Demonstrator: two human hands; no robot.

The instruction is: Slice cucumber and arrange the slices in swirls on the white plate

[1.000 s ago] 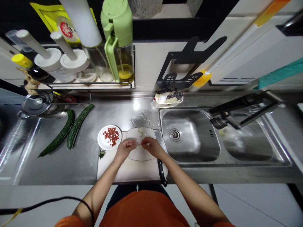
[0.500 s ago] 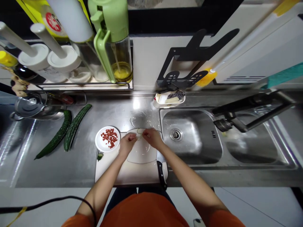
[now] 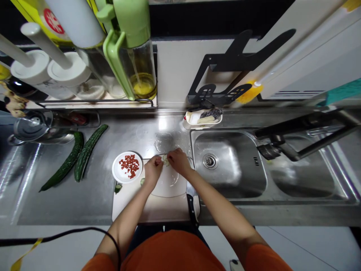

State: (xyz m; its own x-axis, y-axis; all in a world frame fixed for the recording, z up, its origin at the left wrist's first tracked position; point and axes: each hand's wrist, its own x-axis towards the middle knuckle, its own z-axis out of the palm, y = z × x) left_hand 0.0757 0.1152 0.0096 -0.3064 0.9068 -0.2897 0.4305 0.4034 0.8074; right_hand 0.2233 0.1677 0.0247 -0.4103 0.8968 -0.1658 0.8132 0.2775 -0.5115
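Hands, two, bare: a left hand (image 3: 153,170) and a right hand (image 3: 178,162) are being held near each other, the fingers of both bent inward; whether they are clamped on anything cannot be told. Between the fingertips, thin, curved, pale green vegetable slices (image 3: 165,160), number unclear, are being shown above the far part of one squarish white plate (image 3: 169,187). The plate is being borne by one pale rectangular cutting board (image 3: 126,205). Beside the left wrist, one pale green slice (image 3: 142,181) is being partly covered.

Along the board's right edge, one black-handled steel knife (image 3: 192,206) is being kept. At its far left corner, one round white plate (image 3: 117,174) is being filled by many small red pieces (image 3: 130,165); just below, one dark green cucumber end (image 3: 117,188) is being displayed. Further left, two long, dark green, ridged cucumbers (image 3: 87,156) are being supported by the steel counter (image 3: 96,203). Right: one two-basin steel sink (image 3: 225,171).
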